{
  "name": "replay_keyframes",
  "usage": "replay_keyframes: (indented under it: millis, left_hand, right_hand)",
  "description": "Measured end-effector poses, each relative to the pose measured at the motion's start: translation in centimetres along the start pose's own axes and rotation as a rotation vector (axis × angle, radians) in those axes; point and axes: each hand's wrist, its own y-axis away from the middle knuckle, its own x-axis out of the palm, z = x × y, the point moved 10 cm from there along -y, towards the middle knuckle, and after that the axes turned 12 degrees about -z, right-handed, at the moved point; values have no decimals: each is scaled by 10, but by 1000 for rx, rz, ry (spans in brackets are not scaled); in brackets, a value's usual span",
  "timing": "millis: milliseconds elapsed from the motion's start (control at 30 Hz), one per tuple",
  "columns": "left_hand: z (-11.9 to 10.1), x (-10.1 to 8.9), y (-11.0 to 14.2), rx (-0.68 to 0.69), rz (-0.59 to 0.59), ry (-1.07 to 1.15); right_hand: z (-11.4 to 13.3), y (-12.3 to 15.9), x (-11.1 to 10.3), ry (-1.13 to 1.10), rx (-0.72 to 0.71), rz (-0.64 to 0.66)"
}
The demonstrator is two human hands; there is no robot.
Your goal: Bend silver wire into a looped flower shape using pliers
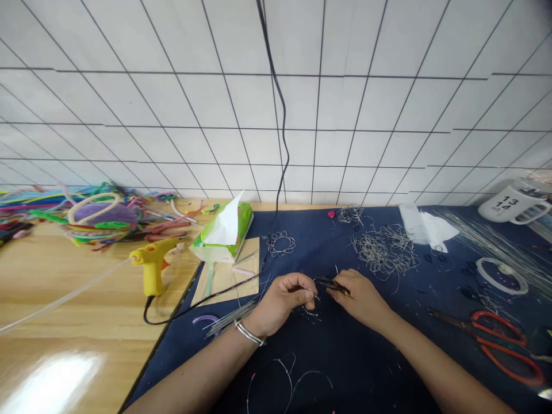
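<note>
My left hand [285, 300] pinches a thin piece of wire [311, 314] with small beads between thumb and forefinger. The wire's loose end hangs below the fingertips. My right hand [357, 294] is wrapped around a pair of dark pliers [331, 283], whose tips point left and lie close beside the left fingertips. Whether the jaws touch the wire is too small to tell. In front of me on the dark blue mat [345, 362] lies a larger loop of beaded wire [290, 379]. Beyond my left hand is a flower-shaped wire ring [282, 244].
Right of my hands lie a tangle of wire pieces [385, 250], orange-handled scissors [502, 345], a white ring [502, 276] and a mug [511, 204]. At left are a yellow glue gun [154, 264], its black cord, a tissue pack [224, 230] and colourful pipe cleaners [101, 215].
</note>
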Motion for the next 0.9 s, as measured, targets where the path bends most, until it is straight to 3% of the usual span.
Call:
replay_keyframes:
  millis: [300,533,733,900]
  left_hand:
    - [3,6,3,-32,48,1]
    - [2,-3,-2,-30,-81,-2]
    - [-1,-11,-5,32,-169,-49]
    - [3,-11,-4,20,-173,-111]
  right_hand:
    - [1,4,10,-26,8,50]
    - [-19,2,-5,82,132,-64]
    - [-6,4,-5,147,51,-99]
    - [-3,5,-8,252,10,-153]
